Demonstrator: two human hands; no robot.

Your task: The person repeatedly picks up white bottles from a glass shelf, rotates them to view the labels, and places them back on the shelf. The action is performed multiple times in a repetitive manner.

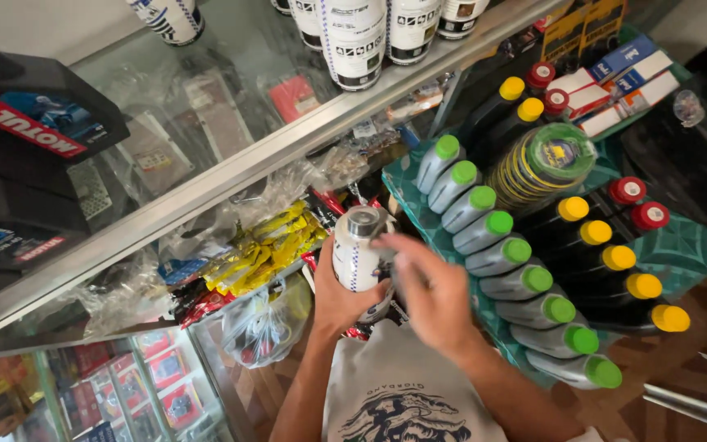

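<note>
Below glass counter (231, 176), left hand (339, 296) raised from bent forearm, palm and fingers wrapped round white bottle (357, 252), held upright near chest; right hand (431, 290) hovering just beside bottle, fingers loosely curled, blurred, fingertips near silver cap (362, 222), holding nothing; green-capped bottles (517, 274) racked just right

White bottle (357, 255) with dark printed label and silver cap, upright, tilted slightly toward the glass counter. Cap on (seal condition not discernible). Gripped around the lower body by left hand (339, 296), thumb wrapped across the front. Right hand (433, 296) just beside, fingertips touching the upper right side near the shoulder; somewhat blurred. Held above the floor, between the counter edge and the rack of green-capped bottles.
</note>
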